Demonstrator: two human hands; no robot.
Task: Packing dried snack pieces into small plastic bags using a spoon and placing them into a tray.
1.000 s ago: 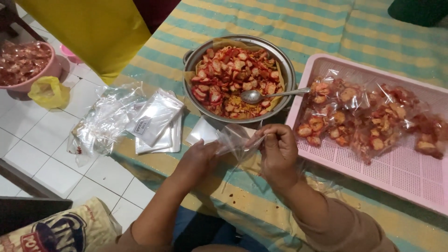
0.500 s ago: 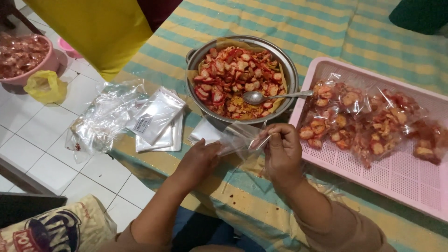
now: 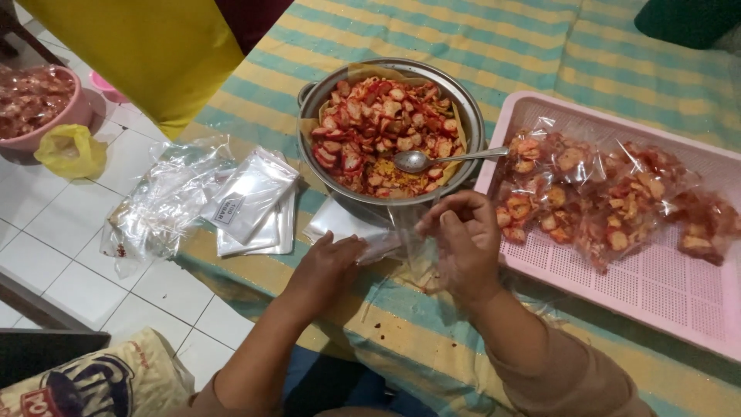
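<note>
Head view: both hands meet over a striped green-and-yellow cloth (image 3: 494,46) spread on the floor, just in front of a metal pot (image 3: 463,100); the left hand (image 3: 328,266) lies knuckles up, its fingers closed on one edge of a small clear plastic bag (image 3: 405,235), and the right hand (image 3: 463,243) pinches the opposite edge between thumb and curled fingers, so the bag hangs stretched between the two; the bag looks empty, though its film is too clear to tell for sure; it sits just below the pot's near rim, above the cloth.

The pot holds red-coated chips (image 3: 382,127) piled on a paper liner, and a metal spoon (image 3: 440,160) rests on them with its handle laid over the right rim; to the right, touching the pot, a pink perforated tray (image 3: 664,293) carries several filled clear bags of the same chips (image 3: 602,193), lying flat and overlapping; to the left of the pot, a stack of unused clear bags (image 3: 251,201) lies partly on the cloth's edge, with crumpled clear wrapping (image 3: 158,205) beside it on the white tiled floor (image 3: 46,232); farther left stand a pink bowl of chips (image 3: 38,108) and a knotted yellow bag (image 3: 69,150); a printed sack (image 3: 93,382) shows at the bottom left corner.
</note>
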